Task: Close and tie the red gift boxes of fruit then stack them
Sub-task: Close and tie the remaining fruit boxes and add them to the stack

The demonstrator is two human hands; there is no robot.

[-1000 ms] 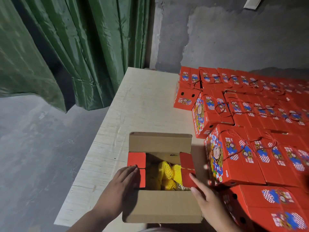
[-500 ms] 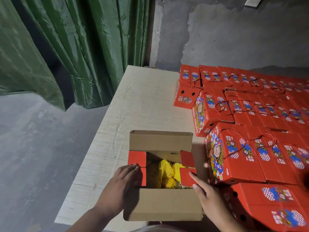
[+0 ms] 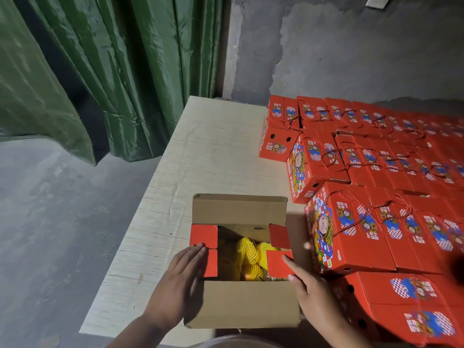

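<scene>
1. We judge ourselves to be at the closing step: the open red gift box with brown cardboard inner faces [image 3: 242, 259] sits on the pale wooden table [image 3: 213, 151] directly in front of us, its two long flaps standing out near and far, its small red side flaps [image 3: 204, 248] only partly folded in.
2. Our left hand [image 3: 178, 280] lies flat with straight fingers against the left side flaps, fingertips [image 3: 199, 247] touching their edge; it grips nothing.
3. Our right hand [image 3: 311, 292] reaches from the right, its fingers extended and pressing the near right red flap [image 3: 278, 263] inward; whether the thumb pinches it we cannot tell.
4. Fruit in yellow foam netting [image 3: 247, 257] shows between the two hands, below the flaps.
5. The next move, we reckon, calls for pushing all side flaps down level, then folding the long flaps over before tying.
6. Closed red boxes with cord handles [image 3: 364, 229] stand stacked just to the right.
</scene>
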